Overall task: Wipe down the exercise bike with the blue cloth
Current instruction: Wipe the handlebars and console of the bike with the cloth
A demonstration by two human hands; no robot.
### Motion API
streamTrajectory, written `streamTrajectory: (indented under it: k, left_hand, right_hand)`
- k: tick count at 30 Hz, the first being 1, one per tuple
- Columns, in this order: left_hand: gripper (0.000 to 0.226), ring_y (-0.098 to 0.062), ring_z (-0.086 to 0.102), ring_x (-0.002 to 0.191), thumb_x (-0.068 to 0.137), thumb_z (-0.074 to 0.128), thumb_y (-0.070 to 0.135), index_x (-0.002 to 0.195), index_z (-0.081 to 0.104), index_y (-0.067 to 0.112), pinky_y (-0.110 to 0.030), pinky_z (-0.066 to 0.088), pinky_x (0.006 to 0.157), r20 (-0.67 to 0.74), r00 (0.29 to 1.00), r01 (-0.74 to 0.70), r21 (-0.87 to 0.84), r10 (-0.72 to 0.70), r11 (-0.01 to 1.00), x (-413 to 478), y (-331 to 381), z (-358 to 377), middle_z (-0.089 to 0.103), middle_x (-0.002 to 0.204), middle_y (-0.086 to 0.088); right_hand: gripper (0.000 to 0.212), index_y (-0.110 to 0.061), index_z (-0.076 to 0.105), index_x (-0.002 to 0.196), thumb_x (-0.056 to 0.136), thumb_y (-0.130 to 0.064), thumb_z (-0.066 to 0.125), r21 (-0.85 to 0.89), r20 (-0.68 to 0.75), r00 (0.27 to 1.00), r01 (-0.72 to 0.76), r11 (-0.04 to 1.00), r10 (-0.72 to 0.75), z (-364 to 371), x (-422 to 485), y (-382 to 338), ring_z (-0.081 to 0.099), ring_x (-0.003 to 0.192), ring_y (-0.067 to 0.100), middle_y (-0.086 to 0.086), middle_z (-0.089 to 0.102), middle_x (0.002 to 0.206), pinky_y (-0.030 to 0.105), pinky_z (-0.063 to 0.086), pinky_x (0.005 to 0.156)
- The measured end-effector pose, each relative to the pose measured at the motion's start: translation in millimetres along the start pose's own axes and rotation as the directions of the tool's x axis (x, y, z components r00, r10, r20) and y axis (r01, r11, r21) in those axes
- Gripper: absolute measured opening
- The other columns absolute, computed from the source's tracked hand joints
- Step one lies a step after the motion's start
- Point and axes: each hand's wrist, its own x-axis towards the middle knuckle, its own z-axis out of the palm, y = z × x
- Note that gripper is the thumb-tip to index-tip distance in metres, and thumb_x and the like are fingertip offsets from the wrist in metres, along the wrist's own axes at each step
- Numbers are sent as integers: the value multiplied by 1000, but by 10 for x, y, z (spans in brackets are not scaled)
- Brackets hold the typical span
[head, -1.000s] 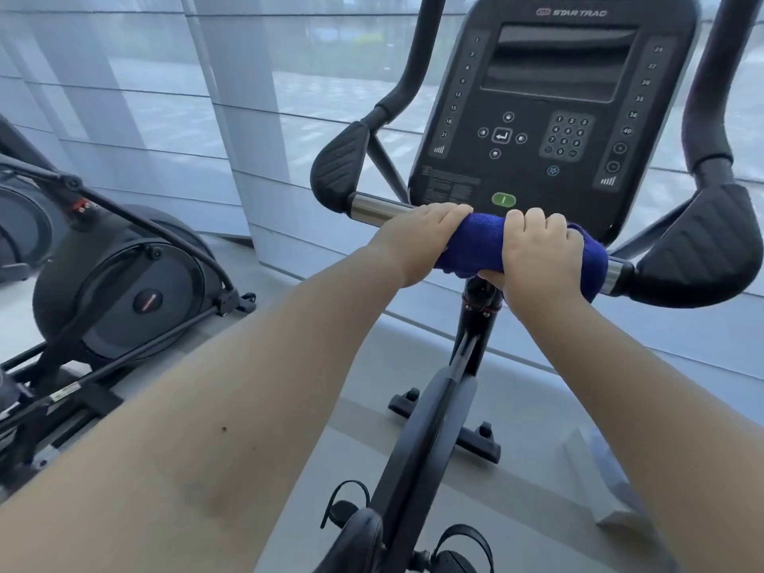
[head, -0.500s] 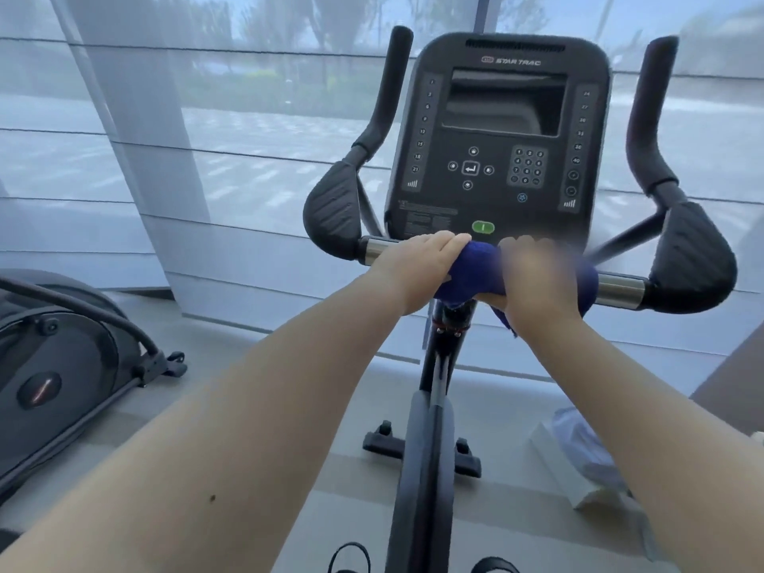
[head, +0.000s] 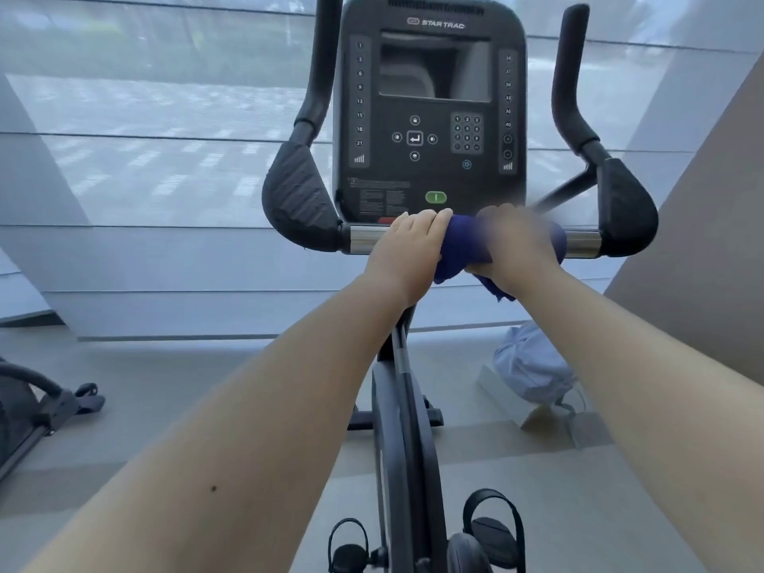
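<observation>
Frosted window panels back the exercise bike [head: 407,428], its console [head: 430,97] rising just above the fingers. Both hands sit on the chrome handlebar [head: 366,239]. The left hand [head: 407,246] has its fingers [head: 430,219] curled over the bar at the left end of the blue cloth [head: 457,252]. The right hand [head: 514,241], blurred, wraps its fingers round the cloth, which is bunched on the bar between the two hands, a corner hanging below the right fingers. Far beneath them a pale bag [head: 529,366] lies on the floor [head: 248,386]; a second machine [head: 25,411] stands well left of the left fingers.
</observation>
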Motion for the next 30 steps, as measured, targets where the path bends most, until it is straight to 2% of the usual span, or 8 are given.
streamTrajectory:
  k: [9, 15, 20, 24, 27, 30]
  left_hand:
    - [70, -24, 29, 139, 95, 52, 19, 152, 13, 9, -35, 12, 117, 100, 993, 58, -30, -55, 998, -6, 60, -139, 30, 151, -7]
    - [64, -23, 30, 137, 97, 45, 18, 152, 14, 10, -34, 10, 116, 17, 1000, 15, -22, -15, 1000, -28, 17, -42, 30, 150, -5]
    - [65, -25, 38, 129, 92, 51, 15, 150, 20, 8, -35, 19, 115, -35, 999, -35, -62, 33, 997, -46, -15, 0, 38, 143, -7]
    - [67, -23, 41, 120, 91, 50, 13, 149, 18, 7, -35, 23, 113, -48, 995, -90, -61, 87, 994, -67, -47, -23, 40, 138, -7]
    - [69, -23, 40, 119, 91, 47, 14, 150, 11, 5, -35, 23, 112, -38, 989, -142, -9, 141, 990, -41, -111, -23, 38, 137, -8]
    - [69, -29, 32, 132, 95, 39, 18, 149, -1, 1, -39, 15, 118, 1, 991, -132, 121, 133, 984, -38, -74, 21, 29, 145, -14]
  right_hand:
    - [61, -10, 46, 118, 76, -47, 71, -1, -31, 999, 19, 1000, -19, 1, -4, 11, 49, 103, 33, 13, 52, 111, 42, 37, 90]
    - [59, -12, 47, 116, 76, -47, 72, -7, -50, 999, 11, 1000, -12, 7, 10, 21, 49, 100, 31, 11, 52, 110, 40, 37, 89]
    - [54, -14, 49, 114, 76, -46, 71, 1, -88, 996, -35, 999, 35, 3, -27, -34, 51, 97, 26, 7, 55, 107, 38, 38, 89]
    - [51, -14, 52, 114, 75, -37, 74, 44, -93, 989, -111, 993, 115, 30, -39, -102, 52, 98, 25, 6, 58, 107, 36, 36, 93]
    - [53, -14, 52, 117, 73, -33, 75, 62, -50, 984, -166, 984, 169, -1, -38, -151, 51, 103, 25, 6, 57, 111, 35, 33, 98]
    - [51, -14, 54, 115, 70, -24, 76, 119, -46, 975, -210, 970, 217, -49, -69, -198, 50, 104, 26, 6, 56, 110, 34, 30, 99]
